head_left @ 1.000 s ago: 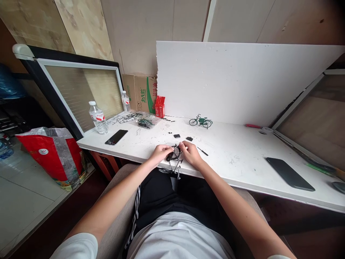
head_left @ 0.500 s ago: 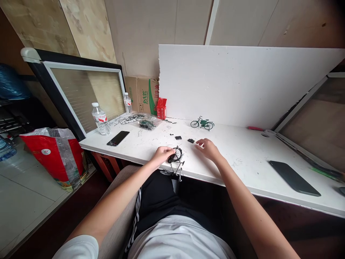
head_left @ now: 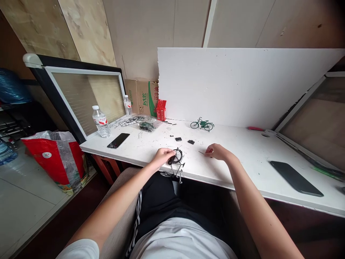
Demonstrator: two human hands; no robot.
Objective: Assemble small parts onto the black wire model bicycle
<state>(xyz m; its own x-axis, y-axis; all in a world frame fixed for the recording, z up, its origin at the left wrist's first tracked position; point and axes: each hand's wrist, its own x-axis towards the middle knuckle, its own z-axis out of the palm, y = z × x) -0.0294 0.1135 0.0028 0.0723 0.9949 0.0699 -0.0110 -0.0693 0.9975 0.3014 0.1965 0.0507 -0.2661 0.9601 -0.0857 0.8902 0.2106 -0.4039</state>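
Observation:
My left hand [head_left: 164, 157] is closed on the rear of a small black model bicycle [head_left: 177, 157], whose other end reaches over the table's front edge. To the right, my right hand [head_left: 215, 151] rests low over the white table [head_left: 242, 151], its fingers pinched on a thin stick-like piece [head_left: 201, 152]. Behind the hands lie a small black block [head_left: 178, 139] and another black part [head_left: 191, 142]. A green model bicycle [head_left: 202, 124] stands farther back.
At the left are a phone [head_left: 118, 140], a water bottle [head_left: 101, 122] and a bag of green parts [head_left: 147, 126]. A red box [head_left: 161, 110] stands at the back. A dark flat device [head_left: 295, 178] lies at the right.
My right hand has moved right and slightly toward me, and its fingers have closed on the thin piece. My left hand stays on the black bicycle.

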